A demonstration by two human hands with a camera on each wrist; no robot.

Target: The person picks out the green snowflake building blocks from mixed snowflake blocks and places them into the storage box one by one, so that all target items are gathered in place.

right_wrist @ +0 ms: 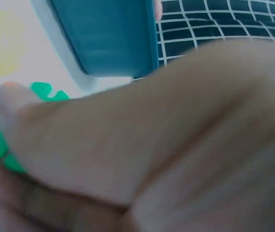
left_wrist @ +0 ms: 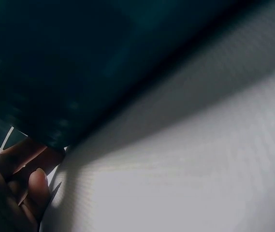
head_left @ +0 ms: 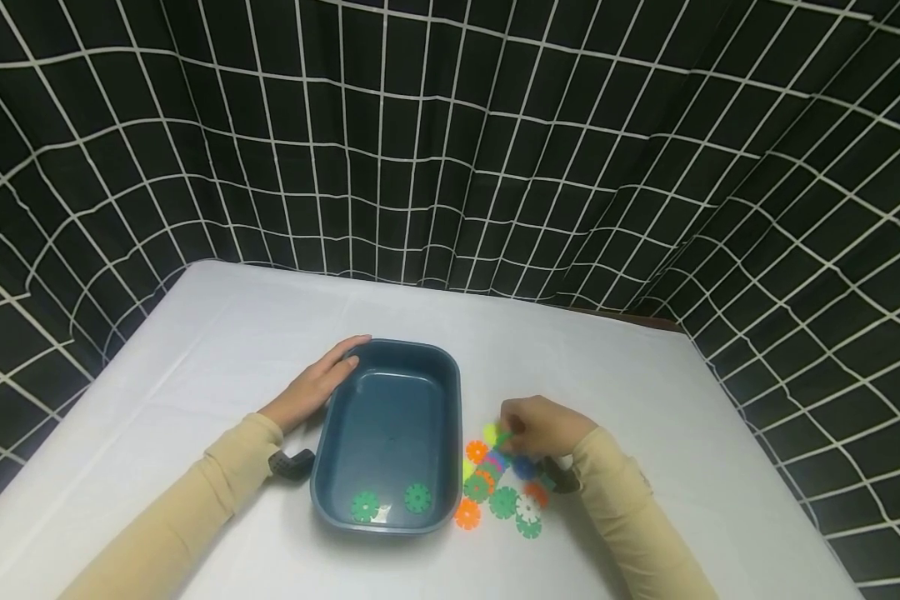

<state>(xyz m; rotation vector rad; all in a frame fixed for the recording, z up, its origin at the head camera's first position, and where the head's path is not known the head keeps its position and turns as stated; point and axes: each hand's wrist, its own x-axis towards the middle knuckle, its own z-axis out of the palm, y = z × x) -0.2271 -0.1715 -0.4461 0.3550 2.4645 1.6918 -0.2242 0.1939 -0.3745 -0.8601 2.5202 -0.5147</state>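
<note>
Knuckles raised, the right hand [head_left: 543,423] bends downward, its grip pinching a green disc [head_left: 503,439] among the colourful discs [head_left: 503,502] on the table [head_left: 255,317], beside the blue basin [head_left: 390,425] (two green discs [head_left: 417,498] lie inside). The left hand [head_left: 315,390] stretches forward, grasping the basin's far left edge.
</note>
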